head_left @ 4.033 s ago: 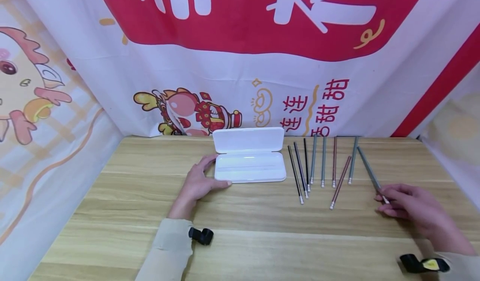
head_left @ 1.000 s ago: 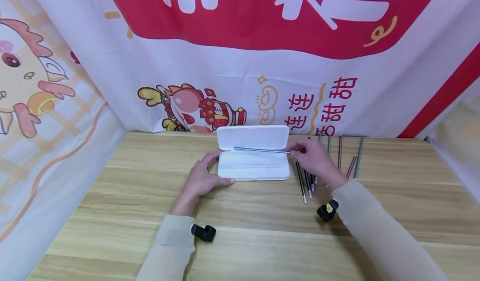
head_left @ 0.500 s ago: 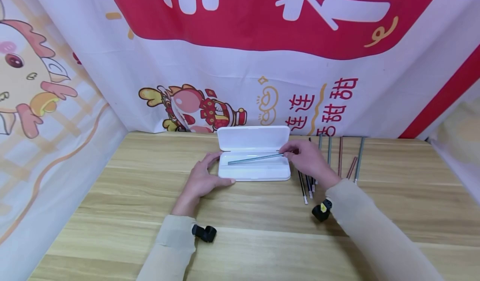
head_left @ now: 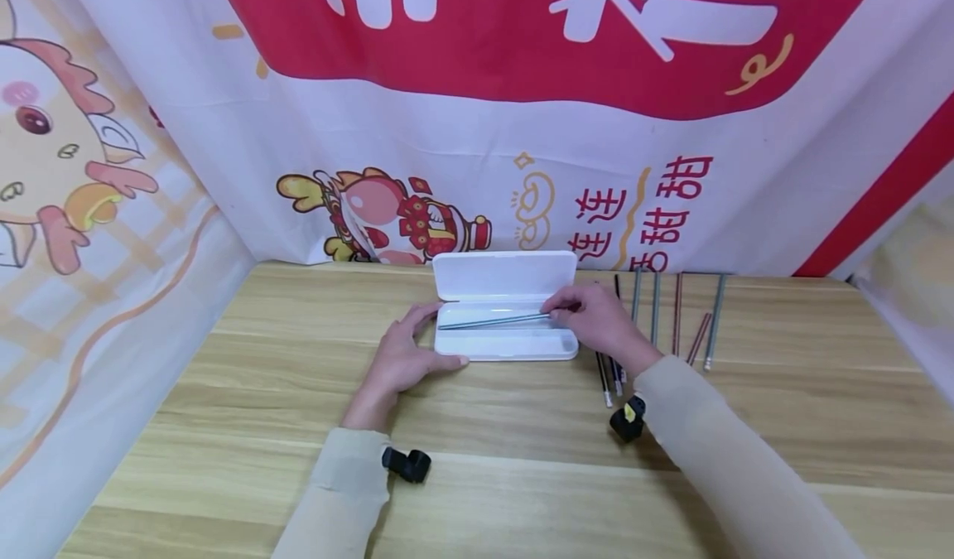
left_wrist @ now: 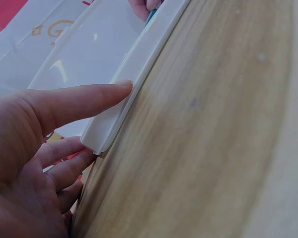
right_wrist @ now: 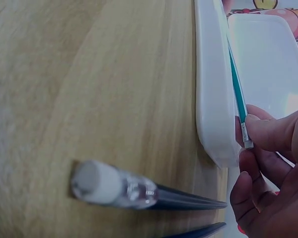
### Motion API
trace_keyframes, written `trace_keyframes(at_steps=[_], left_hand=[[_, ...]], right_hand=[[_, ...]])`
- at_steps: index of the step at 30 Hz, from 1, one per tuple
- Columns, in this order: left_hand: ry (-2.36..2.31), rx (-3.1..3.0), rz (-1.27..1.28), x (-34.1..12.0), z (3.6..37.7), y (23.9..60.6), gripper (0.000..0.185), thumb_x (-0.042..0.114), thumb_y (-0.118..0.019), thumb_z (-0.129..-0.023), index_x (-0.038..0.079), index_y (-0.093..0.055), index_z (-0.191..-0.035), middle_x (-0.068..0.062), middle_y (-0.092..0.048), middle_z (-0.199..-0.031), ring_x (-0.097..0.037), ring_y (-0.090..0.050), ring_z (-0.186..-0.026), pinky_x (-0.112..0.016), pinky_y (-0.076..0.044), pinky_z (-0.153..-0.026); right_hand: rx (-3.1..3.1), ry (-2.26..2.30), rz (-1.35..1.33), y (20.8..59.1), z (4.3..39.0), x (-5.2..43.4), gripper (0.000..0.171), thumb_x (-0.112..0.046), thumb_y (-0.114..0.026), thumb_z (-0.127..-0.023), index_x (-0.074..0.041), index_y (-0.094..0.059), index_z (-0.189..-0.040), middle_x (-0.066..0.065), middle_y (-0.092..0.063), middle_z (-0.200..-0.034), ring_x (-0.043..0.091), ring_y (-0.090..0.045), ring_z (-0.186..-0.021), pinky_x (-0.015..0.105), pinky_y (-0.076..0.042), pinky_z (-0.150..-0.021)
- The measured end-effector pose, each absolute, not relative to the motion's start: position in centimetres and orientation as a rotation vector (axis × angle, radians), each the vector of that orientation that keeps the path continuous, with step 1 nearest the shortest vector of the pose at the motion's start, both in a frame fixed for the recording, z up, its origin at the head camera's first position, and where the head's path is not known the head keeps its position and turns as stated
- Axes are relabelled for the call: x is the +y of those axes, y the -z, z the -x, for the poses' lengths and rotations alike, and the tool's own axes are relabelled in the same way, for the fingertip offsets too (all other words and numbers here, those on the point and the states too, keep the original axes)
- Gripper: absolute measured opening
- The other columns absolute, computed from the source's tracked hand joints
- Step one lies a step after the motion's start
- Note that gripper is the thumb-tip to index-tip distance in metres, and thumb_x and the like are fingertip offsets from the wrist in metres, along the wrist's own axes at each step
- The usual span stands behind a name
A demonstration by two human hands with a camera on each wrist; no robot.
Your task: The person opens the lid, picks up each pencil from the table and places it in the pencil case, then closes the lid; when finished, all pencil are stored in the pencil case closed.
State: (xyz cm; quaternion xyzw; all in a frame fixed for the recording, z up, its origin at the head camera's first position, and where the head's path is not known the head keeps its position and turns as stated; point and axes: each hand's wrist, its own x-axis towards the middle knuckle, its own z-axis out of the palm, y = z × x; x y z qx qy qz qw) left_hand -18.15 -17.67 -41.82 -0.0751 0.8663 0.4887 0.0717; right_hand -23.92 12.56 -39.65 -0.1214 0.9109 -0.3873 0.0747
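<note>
Wooden worktop (head_left: 224, 426) against a bright printed banner (head_left: 477, 128), white pencil case (head_left: 507, 344) lying open near the back edge. My left hand (head_left: 398, 360) braces the case's left end, fingers straight, steadying it. My right hand (head_left: 596, 319) pinches the teal pencil (head_left: 492, 321) by its eraser end, laying it lengthwise in the tray. Spare pencils (head_left: 671, 315) line up toward the back right corner; my wrist hides some, so no count.

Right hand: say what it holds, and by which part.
The right hand pinches a green pencil at its eraser end, over the open white case.
</note>
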Motion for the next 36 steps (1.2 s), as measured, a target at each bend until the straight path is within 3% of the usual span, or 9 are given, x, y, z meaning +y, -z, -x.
trace_keyframes(at_steps=[16, 36], left_hand=[[-1.477, 2.580, 0.240, -17.63, 18.14, 41.70, 0.092, 0.028, -0.098, -0.077, 0.033, -0.054, -0.157, -0.002, -0.041, -0.174, -0.038, -0.018, -0.167, -0.069, -0.011, -0.134], [-1.480, 2.590, 0.229, -17.72, 18.08, 41.74, 0.091, 0.027, -0.098, -0.076, 0.032, -0.055, -0.156, -0.002, -0.048, -0.170, -0.037, -0.023, -0.166, -0.068, -0.013, -0.134]], right_hand=[[2.758, 1.042, 0.391, 39.90, 24.00, 12.42, 0.019, -0.006, -0.070, -0.101, -0.015, -0.085, -0.109, 0.009, -0.079, -0.116, 0.026, -0.067, -0.107, 0.044, -0.058, -0.094], [2.732, 1.055, 0.399, 39.32, 23.69, 12.43, 0.019, -0.008, -0.066, -0.104, -0.012, -0.083, -0.112, 0.010, -0.076, -0.118, 0.027, -0.064, -0.107, 0.043, -0.056, -0.094]])
